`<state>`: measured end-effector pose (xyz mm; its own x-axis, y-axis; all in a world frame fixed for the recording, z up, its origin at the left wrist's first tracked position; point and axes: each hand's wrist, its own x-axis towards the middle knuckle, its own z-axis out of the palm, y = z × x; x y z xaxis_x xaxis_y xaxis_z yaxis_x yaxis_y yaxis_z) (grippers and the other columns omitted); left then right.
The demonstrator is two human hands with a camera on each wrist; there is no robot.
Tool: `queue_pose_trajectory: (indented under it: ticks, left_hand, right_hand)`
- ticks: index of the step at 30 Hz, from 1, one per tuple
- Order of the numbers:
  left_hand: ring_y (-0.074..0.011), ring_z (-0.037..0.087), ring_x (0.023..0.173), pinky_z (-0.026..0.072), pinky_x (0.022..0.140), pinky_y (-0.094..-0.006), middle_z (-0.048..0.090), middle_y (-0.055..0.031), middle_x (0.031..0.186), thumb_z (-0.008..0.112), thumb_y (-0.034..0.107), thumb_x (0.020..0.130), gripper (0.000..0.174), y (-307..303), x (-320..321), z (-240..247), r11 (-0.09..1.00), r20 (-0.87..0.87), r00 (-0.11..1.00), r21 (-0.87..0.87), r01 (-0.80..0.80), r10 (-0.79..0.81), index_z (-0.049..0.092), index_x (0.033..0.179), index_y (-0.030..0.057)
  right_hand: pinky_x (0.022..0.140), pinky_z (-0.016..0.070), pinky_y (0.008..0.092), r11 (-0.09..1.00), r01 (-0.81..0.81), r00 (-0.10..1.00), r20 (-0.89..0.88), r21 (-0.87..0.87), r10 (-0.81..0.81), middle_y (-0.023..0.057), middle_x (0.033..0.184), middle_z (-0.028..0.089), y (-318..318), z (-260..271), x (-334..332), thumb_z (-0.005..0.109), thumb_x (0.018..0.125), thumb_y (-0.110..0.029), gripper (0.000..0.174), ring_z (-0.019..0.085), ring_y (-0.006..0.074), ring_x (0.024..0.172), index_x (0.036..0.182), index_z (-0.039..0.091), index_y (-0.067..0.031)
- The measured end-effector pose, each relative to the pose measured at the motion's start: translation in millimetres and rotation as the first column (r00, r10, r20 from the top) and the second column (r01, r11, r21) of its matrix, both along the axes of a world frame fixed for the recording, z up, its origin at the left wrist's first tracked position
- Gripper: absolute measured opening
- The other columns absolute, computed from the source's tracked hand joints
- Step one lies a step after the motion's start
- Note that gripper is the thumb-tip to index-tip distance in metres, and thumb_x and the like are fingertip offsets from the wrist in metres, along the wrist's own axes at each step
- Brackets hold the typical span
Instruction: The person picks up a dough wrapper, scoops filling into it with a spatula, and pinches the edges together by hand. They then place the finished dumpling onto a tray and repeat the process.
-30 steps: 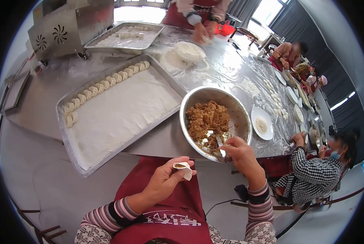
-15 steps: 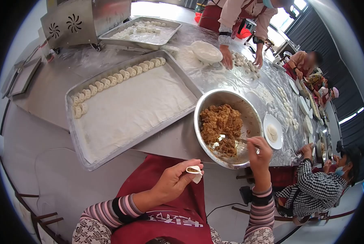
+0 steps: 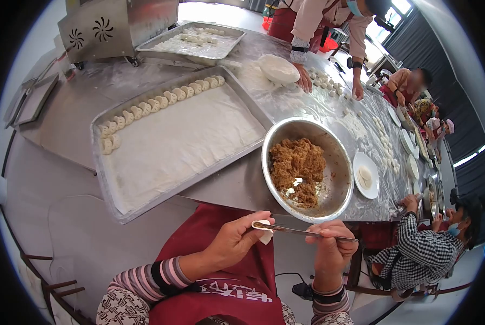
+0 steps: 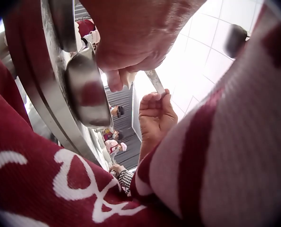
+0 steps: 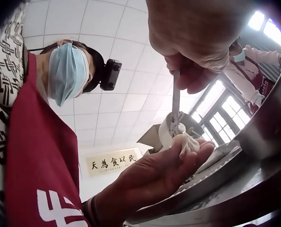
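My left hand (image 3: 226, 239) pinches a half-folded dumpling (image 3: 265, 236) by its white wrapper, above the apron. In the right wrist view the dumpling (image 5: 189, 144) shows pleats along one side. My right hand (image 3: 331, 253) grips a thin metal filling spatula (image 3: 292, 231) and points it leftward. The spatula's tip, smeared with brown, lies at the wrapper's mouth. Just beyond both hands stands a steel bowl (image 3: 344, 187) of brown minced filling (image 3: 297, 168). In the left wrist view the spatula (image 4: 154, 82) spans the gap between the hands.
A large lined tray (image 3: 183, 146) carries a row of pleated dumplings (image 3: 158, 102) along its far side. Right of the bowl is a white plate (image 3: 368, 187) with wrappers. Dough pieces (image 3: 384, 141) lie on the steel table. People work across and to the right.
My right hand has drawn the spatula out of the filling bowl and brought it toward me, to the dumpling. My left hand keeps its hold. The person opposite has moved over to dough pieces.
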<state>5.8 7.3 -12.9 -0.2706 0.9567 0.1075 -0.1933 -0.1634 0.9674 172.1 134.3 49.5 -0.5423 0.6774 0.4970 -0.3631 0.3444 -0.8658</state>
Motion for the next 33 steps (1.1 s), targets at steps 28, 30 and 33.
queue_pose_trajectory:
  ticks: [28,30,33]
  left_hand:
    - [-0.0217,0.059,0.111,0.0473,0.095,-0.0305,0.059,-0.0157,0.12,0.045,0.007,0.098,0.035,1,-1,2,1.0,0.191,0.981,-0.006,0.023,-0.021,0.043,0.131,-0.0048]
    - [-0.0197,0.06,0.109,0.0473,0.094,-0.0295,0.059,-0.0142,0.12,0.045,0.008,0.098,0.035,0,-1,4,1.0,0.166,0.986,0.001,0.013,-0.013,0.044,0.131,-0.0045]
    - [-0.017,0.06,0.107,0.0471,0.093,-0.0284,0.06,-0.0125,0.118,0.046,0.009,0.099,0.035,3,0,5,1.0,0.137,0.991,0.008,-0.009,0.008,0.045,0.131,-0.0039]
  right_hand:
    - [0.069,0.0593,0.0386,0.445,-0.082,0.993,-0.111,-0.892,-0.039,0.013,0.081,0.069,21,-10,6,0.053,0.093,-0.01,0.015,0.07,0.0237,0.073,0.102,0.06,0.0003]
    - [0.07,0.0587,0.0391,0.717,0.158,0.973,-0.019,-0.679,-0.232,0.0127,0.081,0.069,31,-2,5,0.053,0.093,-0.01,0.016,0.07,0.0231,0.073,0.103,0.059,0.0006]
    - [0.069,0.0577,0.037,0.825,0.149,0.979,-0.038,-0.545,-0.202,0.0123,0.084,0.067,32,5,9,0.053,0.094,-0.009,0.015,0.069,0.0246,0.071,0.102,0.06,0.0017]
